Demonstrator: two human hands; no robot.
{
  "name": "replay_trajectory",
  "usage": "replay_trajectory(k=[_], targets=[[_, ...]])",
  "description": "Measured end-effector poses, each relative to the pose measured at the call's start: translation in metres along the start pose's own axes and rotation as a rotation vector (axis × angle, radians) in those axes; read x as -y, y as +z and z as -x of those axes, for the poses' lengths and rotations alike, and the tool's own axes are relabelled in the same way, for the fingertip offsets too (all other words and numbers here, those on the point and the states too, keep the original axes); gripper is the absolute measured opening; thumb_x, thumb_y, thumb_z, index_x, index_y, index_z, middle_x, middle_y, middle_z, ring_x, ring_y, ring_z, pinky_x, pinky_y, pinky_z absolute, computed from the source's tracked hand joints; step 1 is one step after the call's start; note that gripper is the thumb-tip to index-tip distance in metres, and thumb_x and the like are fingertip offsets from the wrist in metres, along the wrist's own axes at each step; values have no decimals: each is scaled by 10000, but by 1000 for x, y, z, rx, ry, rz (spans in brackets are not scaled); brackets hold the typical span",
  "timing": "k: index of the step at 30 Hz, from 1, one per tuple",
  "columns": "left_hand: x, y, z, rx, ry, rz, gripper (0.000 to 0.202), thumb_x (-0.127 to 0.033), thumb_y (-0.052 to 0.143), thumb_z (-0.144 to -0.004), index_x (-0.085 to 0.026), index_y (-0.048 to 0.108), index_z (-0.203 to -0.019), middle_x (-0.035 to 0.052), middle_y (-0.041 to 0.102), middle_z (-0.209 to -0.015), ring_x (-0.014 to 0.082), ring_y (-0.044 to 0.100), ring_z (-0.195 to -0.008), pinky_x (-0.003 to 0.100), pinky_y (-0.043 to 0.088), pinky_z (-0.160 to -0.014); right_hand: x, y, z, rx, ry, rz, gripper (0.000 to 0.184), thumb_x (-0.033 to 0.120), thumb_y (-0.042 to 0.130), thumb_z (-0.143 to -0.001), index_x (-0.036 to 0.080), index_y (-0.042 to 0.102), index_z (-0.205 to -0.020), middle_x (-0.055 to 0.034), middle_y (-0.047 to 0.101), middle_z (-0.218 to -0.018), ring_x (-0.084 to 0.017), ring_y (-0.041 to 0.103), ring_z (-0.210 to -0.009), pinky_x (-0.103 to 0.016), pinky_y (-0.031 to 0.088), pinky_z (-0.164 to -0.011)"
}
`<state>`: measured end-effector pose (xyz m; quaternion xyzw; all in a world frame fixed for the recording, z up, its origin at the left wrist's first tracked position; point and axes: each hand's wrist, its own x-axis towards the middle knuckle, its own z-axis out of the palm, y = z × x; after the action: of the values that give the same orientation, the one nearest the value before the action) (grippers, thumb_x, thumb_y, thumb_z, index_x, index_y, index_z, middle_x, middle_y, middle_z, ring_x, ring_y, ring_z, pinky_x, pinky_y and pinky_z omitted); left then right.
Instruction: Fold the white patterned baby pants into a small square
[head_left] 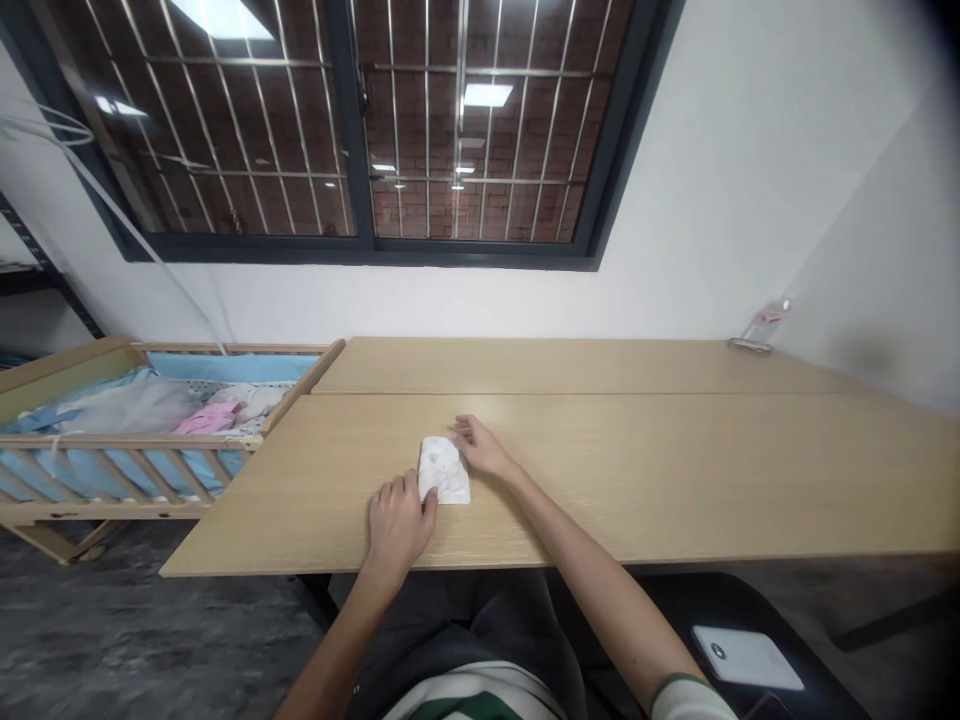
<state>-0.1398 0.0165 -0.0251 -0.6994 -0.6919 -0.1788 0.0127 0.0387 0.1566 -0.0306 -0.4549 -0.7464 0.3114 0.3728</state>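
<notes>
A small white folded paper or tissue [444, 470], creased and with faint grey marks, lies flat on the light wood table. My left hand [400, 520] is at its lower left corner, the thumb over the edge and the fingers curled along the left side. At the upper right edge of the white piece is my right hand [481, 447], its fingers loosely bent and apart, with the tips close to or touching that edge. Whether the right fingertips press on it cannot be made out.
The wood table [675, 460] has a seam along its length. On the left stands a wooden crib [150, 440] with blue padding and cloths. A clear plastic bottle [763, 325] is in the far right corner. A white phone [748, 657] lies on a black chair [697, 600].
</notes>
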Motion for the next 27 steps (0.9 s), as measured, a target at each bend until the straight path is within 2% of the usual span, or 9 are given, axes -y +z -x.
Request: replay_trajectory(k=[3,6,8,10,12,15,20,24,27], targets=[[-10,4,16,-154,65,3,397,-423,428,-995,-148,609,-1217,203,647,-1242,349,615,-1125,456,477,-921,24,-5,17,53,-197,202,524,430,440,-1037,191,427,-1502,-175,497,-1512,-265,482,-1398,-481,405,-1145],[-25,15,35,-226,183,87,483,-422,460,-977,-151,545,-1367,205,537,-1435,367,516,-1295,491,453,-1015,53,-6,39,249,-349,357,550,484,371,-1059,247,398,-1554,-98,361,-1628,-252,311,-1515,-471,265,-1237],[-34,24,45,-225,219,105,494,-426,467,-971,-158,560,-1377,204,545,-1432,384,484,-1332,526,440,-1040,68,-4,54,383,-410,382,539,487,344,-1070,302,359,-1576,-37,313,-1652,-230,261,-1536,-455,230,-1252],[-39,31,51,-206,221,98,471,-414,459,-972,-158,610,-1338,206,605,-1352,397,515,-1289,563,442,-1031,75,0,65,489,-434,371,532,481,320,-1079,337,309,-1590,7,292,-1657,-202,230,-1545,-434,200,-1263],[-41,35,53,-191,219,91,463,-396,453,-972,-143,641,-1310,211,635,-1297,402,538,-1253,583,441,-1030,75,3,71,572,-408,358,527,480,282,-1086,344,282,-1596,27,281,-1657,-179,211,-1549,-420,163,-1273],[-41,35,53,-190,227,99,501,-399,448,-973,-107,610,-1345,227,594,-1363,414,495,-1315,575,428,-1056,68,4,70,633,-347,350,530,481,237,-1091,309,323,-1585,10,289,-1649,-173,223,-1544,-415,141,-1278],[-43,37,52,-172,182,133,643,-455,378,-997,9,473,-1432,305,518,-1438,439,413,-1402,566,421,-1061,49,1,53,610,-311,335,549,522,238,-1083,303,358,-1571,14,308,-1642,-178,228,-1544,-423,141,-1282],[-45,41,51,-163,165,113,657,-466,366,-994,-25,440,-1476,279,476,-1503,430,378,-1438,562,395,-1092,34,-5,40,572,-308,364,587,566,197,-1073,308,296,-1591,20,249,-1667,-173,162,-1559,-430,81,-1288],[-44,42,51,-155,174,84,658,-459,377,-988,-8,469,-1458,283,470,-1510,428,374,-1444,554,390,-1100,25,-9,31,539,-295,374,609,591,191,-1066,306,271,-1599,12,242,-1672,-168,165,-1559,-430,59,-1287]])
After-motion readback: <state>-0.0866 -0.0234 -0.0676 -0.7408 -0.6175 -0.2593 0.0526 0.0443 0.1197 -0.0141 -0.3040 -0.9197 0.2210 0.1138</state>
